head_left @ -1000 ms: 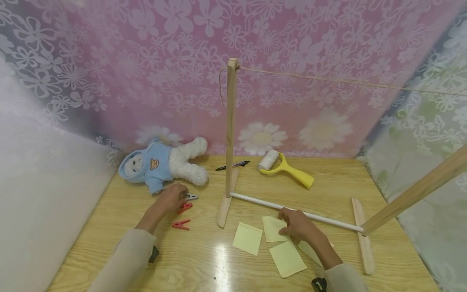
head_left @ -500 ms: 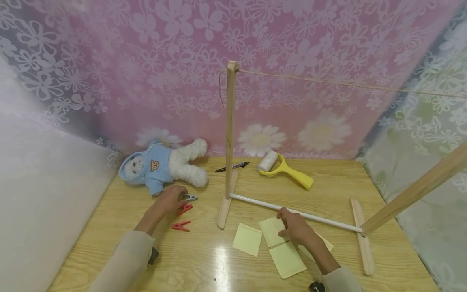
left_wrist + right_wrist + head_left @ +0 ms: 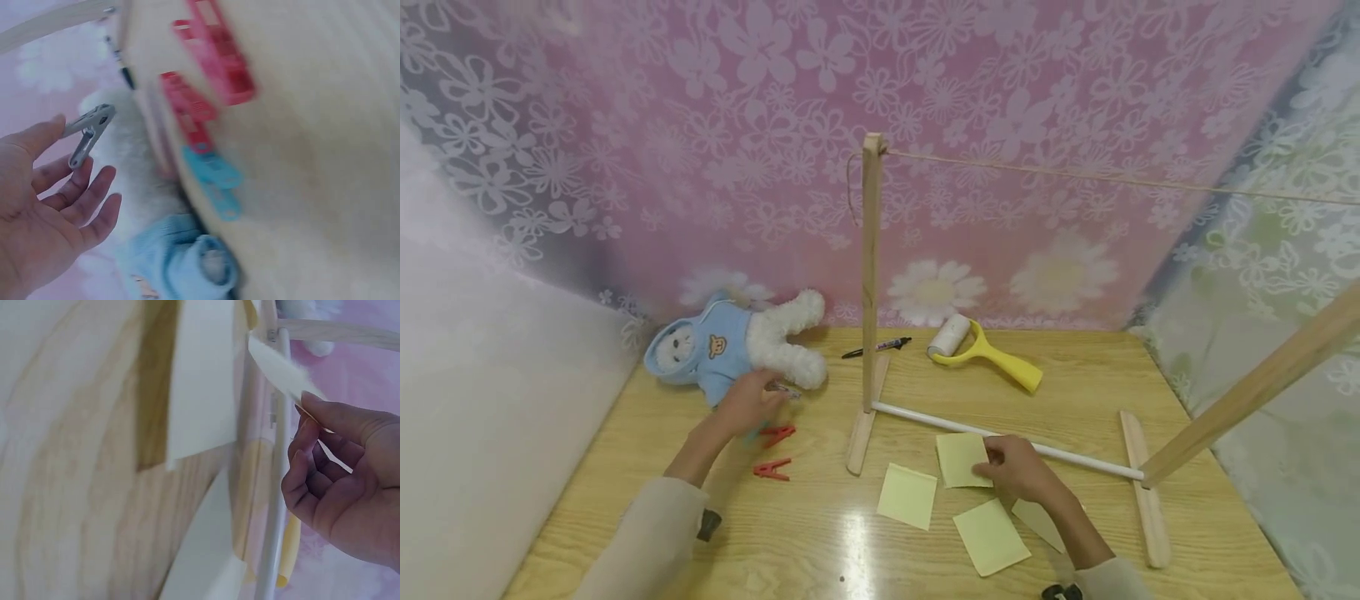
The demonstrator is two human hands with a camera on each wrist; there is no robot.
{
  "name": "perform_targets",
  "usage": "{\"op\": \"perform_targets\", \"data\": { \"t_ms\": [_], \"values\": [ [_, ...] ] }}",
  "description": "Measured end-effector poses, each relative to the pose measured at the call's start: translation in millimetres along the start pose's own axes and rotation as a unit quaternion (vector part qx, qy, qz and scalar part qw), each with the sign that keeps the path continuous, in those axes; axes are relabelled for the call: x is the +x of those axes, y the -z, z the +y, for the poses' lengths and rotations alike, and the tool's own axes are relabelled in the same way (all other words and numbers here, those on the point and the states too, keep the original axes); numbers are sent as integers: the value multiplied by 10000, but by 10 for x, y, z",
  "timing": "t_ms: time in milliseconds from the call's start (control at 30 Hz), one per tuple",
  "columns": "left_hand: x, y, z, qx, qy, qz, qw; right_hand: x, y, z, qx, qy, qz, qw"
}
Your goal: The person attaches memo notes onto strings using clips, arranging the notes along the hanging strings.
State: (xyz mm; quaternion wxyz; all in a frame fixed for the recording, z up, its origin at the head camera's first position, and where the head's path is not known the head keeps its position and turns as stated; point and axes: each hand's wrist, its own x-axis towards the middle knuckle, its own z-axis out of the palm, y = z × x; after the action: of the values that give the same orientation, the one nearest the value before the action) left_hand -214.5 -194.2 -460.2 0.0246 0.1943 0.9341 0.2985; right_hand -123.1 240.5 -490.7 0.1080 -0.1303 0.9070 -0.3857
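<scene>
My left hand [image 3: 56, 206] pinches a grey clothespin [image 3: 92, 128] between thumb and fingers, raised over the table beside the plush toy. Below it lie two red clothespins [image 3: 772, 469] and a teal clothespin [image 3: 214, 181], the teal one mostly hidden by the hand in the head view. Between thumb and fingertips, my right hand [image 3: 1021, 468] grips a yellow sticky note [image 3: 961, 460] by its right edge, lifted near the white rod. Other sticky notes lie on the table: one to the left [image 3: 907, 497], one in front [image 3: 992, 537], and one partly under the right forearm [image 3: 1037, 522].
A wooden frame has an upright post [image 3: 870, 275], a white rod [image 3: 925, 417] along its base and a string [image 3: 1060, 172] across its top. Behind are a plush toy [image 3: 730, 342] in a blue hoodie, a marker [image 3: 877, 347] and a yellow-handled lint roller [image 3: 1000, 354].
My left hand has lifted the grey clothespin off the table, uncovering part of the teal one. My right hand has raised the sticky note, separating it from the one in front.
</scene>
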Motion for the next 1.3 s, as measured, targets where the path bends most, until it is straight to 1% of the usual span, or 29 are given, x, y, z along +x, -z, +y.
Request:
{"op": "perform_targets", "data": {
  "t_ms": [67,167,300,333,467,533,700,767,833,933,1000,1067,1133,1167,1267,1300],
  "values": [
    [5,88,68,-235,176,48,9996,-13,24,-20,-41,45,40,10000],
    [20,213,170,-454,284,173,9984,-38,61,-68,17,61,114,9999],
    [39,352,293,-587,168,351,9975,-63,109,-133,207,-28,177,9996],
    [42,389,330,-601,176,321,9975,-62,122,-149,304,-44,191,9993],
    [67,534,487,-624,40,225,9978,-43,178,-234,739,34,257,9969],
    [81,609,580,-619,-105,263,9977,-23,205,-286,853,111,362,9956],
    [120,818,835,-544,-663,730,9936,48,269,-428,944,207,739,9926],
    [133,915,948,-543,-820,904,9910,78,292,-489,1061,295,927,9896],
    [147,1024,1073,-639,-936,1054,9880,112,318,-558,1298,371,1120,9845],
    [172,1196,1273,-876,-1165,1403,9793,173,355,-666,1670,619,1369,9745],
    [202,1303,1401,-1099,-1421,1704,9689,218,384,-743,1950,723,1559,9656],
    [237,1393,1523,-1228,-1705,1995,9571,261,415,-822,2126,808,1760,9578],
    [269,1467,1639,-1306,-1958,2198,9467,298,449,-906,2281,836,1961,9500],
    [283,1498,1695,-1319,-2051,2268,9429,316,466,-952,2383,859,2046,9455],
    [310,1576,1870,-1348,-2192,2384,9364,380,509,-1091,2677,906,2207,9335],
    [316,1596,1922,-1329,-2185,2397,9366,402,520,-1138,2792,929,2234,9293]
  ]
}}
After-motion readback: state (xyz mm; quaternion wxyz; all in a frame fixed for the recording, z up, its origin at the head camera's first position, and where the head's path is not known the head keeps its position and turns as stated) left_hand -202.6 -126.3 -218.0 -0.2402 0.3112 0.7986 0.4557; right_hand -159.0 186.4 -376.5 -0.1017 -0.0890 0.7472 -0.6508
